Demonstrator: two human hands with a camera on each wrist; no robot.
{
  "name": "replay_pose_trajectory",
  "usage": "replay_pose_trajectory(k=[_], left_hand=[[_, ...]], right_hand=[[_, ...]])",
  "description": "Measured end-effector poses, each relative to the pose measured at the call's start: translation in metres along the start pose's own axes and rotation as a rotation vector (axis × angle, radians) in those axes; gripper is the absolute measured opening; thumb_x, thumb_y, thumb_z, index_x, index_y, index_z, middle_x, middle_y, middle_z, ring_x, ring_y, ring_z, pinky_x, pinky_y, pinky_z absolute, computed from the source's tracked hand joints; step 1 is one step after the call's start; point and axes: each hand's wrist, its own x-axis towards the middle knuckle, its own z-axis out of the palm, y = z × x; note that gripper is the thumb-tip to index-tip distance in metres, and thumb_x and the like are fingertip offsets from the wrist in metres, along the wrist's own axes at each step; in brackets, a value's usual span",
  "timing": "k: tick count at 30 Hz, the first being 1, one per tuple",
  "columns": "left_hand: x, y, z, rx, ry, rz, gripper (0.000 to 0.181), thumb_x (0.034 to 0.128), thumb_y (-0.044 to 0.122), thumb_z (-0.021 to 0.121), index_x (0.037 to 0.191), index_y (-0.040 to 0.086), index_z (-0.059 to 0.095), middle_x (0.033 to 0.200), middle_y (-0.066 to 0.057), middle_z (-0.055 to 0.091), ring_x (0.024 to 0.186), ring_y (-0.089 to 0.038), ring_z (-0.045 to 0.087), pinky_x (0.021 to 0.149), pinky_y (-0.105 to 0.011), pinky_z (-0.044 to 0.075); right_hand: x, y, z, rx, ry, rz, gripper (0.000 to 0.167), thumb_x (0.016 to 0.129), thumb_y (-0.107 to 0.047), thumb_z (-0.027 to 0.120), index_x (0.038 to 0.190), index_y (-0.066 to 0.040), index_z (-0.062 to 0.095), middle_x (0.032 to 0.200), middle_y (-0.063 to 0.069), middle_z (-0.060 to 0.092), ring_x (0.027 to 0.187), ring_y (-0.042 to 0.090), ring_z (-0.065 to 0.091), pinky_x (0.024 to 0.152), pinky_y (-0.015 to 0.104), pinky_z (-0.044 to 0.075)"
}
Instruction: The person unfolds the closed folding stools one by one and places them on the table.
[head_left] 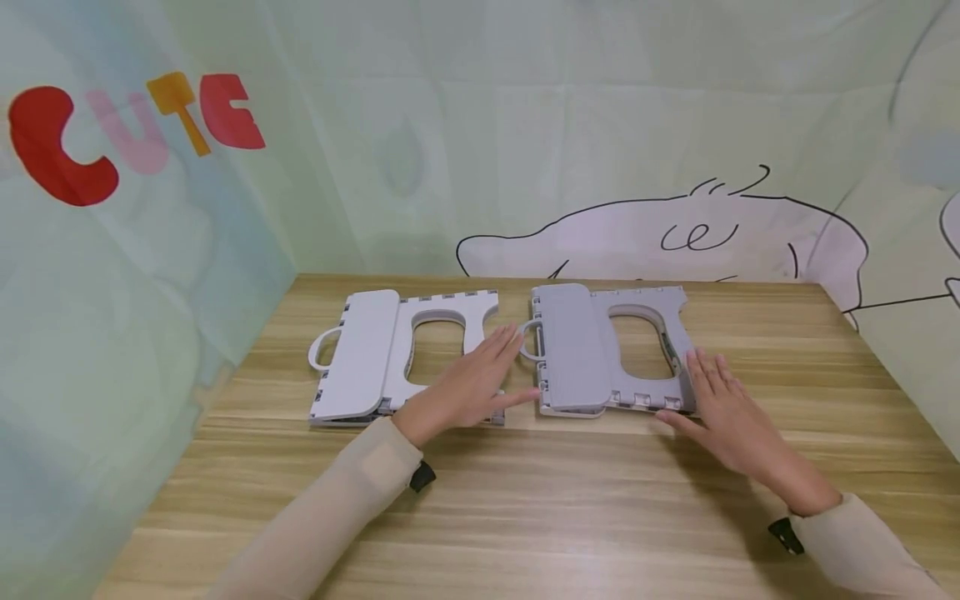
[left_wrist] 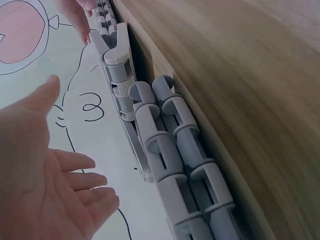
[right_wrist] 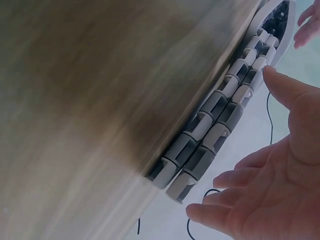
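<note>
Two folded plastic stools lie flat side by side on the wooden table, a white one (head_left: 362,354) at left and a greyer one (head_left: 576,350) at right, each with a loop handle on its left side. My left hand (head_left: 468,382), fingers extended, is over the white stool's right part, its fingertips by the grey stool's handle (head_left: 531,341). At the grey stool's right edge is my right hand (head_left: 731,417), fingers straight. Hinged edges of the stools (left_wrist: 167,145) show beside my left hand (left_wrist: 55,170) in the left wrist view, and a hinged edge (right_wrist: 215,120) beside my right hand (right_wrist: 280,170) in the right.
The wooden table (head_left: 525,517) extends in front of the stools and to both sides. Behind it hangs a pale curtain (head_left: 510,150) with a line drawing and coloured letters at left.
</note>
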Motion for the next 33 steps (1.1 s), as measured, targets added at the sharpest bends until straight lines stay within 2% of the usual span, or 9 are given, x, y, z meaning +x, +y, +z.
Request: replay_pose_trajectory(k=[7, 14, 22, 23, 25, 27, 29, 30, 33], left_hand=[[0.014, -0.003, 0.001, -0.062, 0.024, -0.022, 0.085, 0.1008, 0.057, 0.046, 0.157, -0.001, 0.020, 0.164, -0.018, 0.009, 0.151, -0.032, 0.008, 0.120, -0.044, 0.013], [0.027, -0.005, 0.004, -0.132, 0.049, -0.108, 0.082, 0.1016, 0.055, 0.047, 0.155, -0.004, 0.026, 0.161, -0.025, 0.015, 0.149, -0.038, 0.014, 0.119, -0.048, 0.016], [0.042, -0.002, 0.007, -0.334, 0.059, -0.236, 0.078, 0.1028, 0.051, 0.048, 0.154, -0.005, 0.028, 0.159, -0.026, 0.021, 0.149, -0.037, 0.015, 0.119, -0.050, 0.017], [0.043, -0.002, 0.008, -0.349, 0.066, -0.245, 0.073, 0.1031, 0.050, 0.047, 0.149, -0.006, 0.037, 0.157, -0.026, 0.029, 0.148, -0.036, 0.021, 0.118, -0.049, 0.022], [0.047, -0.001, 0.008, -0.380, 0.076, -0.260, 0.062, 0.1038, 0.048, 0.048, 0.132, -0.007, 0.053, 0.140, -0.027, 0.049, 0.132, -0.033, 0.045, 0.108, -0.044, 0.040], [0.049, 0.000, 0.008, -0.415, 0.083, -0.286, 0.051, 0.1041, 0.046, 0.049, 0.109, -0.004, 0.059, 0.111, -0.022, 0.062, 0.099, -0.027, 0.060, 0.083, -0.037, 0.052], [0.052, 0.001, 0.008, -0.457, 0.085, -0.319, 0.045, 0.1040, 0.044, 0.050, 0.091, 0.002, 0.056, 0.083, -0.012, 0.058, 0.067, -0.019, 0.053, 0.058, -0.030, 0.046], [0.053, 0.001, 0.008, -0.484, 0.079, -0.338, 0.044, 0.1038, 0.044, 0.050, 0.090, 0.003, 0.056, 0.075, -0.009, 0.055, 0.058, -0.017, 0.048, 0.052, -0.028, 0.042], [0.055, 0.002, 0.009, -0.562, 0.074, -0.397, 0.042, 0.1036, 0.044, 0.050, 0.089, 0.004, 0.056, 0.065, -0.001, 0.050, 0.050, -0.012, 0.043, 0.045, -0.024, 0.037]], right_hand=[[0.002, 0.002, -0.001, 0.020, 0.012, -0.019, 0.098, 0.099, -0.051, 0.055, 0.151, 0.016, 0.006, 0.156, 0.038, 0.007, 0.145, 0.051, 0.005, 0.117, 0.061, 0.011], [0.003, 0.004, 0.001, 0.035, 0.025, -0.039, 0.096, 0.100, -0.047, 0.056, 0.151, 0.017, 0.007, 0.157, 0.037, 0.006, 0.146, 0.050, 0.007, 0.117, 0.060, 0.012], [0.000, 0.003, 0.000, 0.042, -0.004, -0.022, 0.094, 0.101, -0.047, 0.055, 0.150, 0.019, 0.008, 0.157, 0.036, 0.001, 0.146, 0.050, 0.005, 0.117, 0.060, 0.012], [0.000, 0.003, 0.000, 0.044, -0.006, -0.021, 0.094, 0.101, -0.047, 0.055, 0.149, 0.019, 0.009, 0.157, 0.036, 0.001, 0.145, 0.051, 0.005, 0.116, 0.060, 0.012], [0.000, 0.003, 0.001, 0.047, -0.011, -0.020, 0.094, 0.101, -0.047, 0.056, 0.149, 0.020, 0.010, 0.157, 0.037, 0.001, 0.145, 0.052, 0.006, 0.116, 0.061, 0.013], [0.000, 0.003, 0.003, 0.048, -0.014, -0.023, 0.094, 0.100, -0.046, 0.057, 0.148, 0.021, 0.012, 0.156, 0.039, 0.003, 0.144, 0.054, 0.007, 0.115, 0.062, 0.013], [0.000, 0.003, 0.004, 0.045, -0.019, -0.024, 0.094, 0.100, -0.045, 0.058, 0.147, 0.022, 0.014, 0.155, 0.040, 0.005, 0.143, 0.055, 0.008, 0.115, 0.063, 0.014], [0.000, 0.003, 0.005, 0.041, -0.019, -0.024, 0.094, 0.099, -0.045, 0.059, 0.146, 0.023, 0.015, 0.154, 0.041, 0.006, 0.143, 0.055, 0.009, 0.115, 0.063, 0.014], [0.000, 0.003, 0.006, 0.032, -0.022, -0.024, 0.093, 0.099, -0.045, 0.060, 0.145, 0.024, 0.017, 0.153, 0.042, 0.010, 0.142, 0.056, 0.012, 0.114, 0.065, 0.016]])
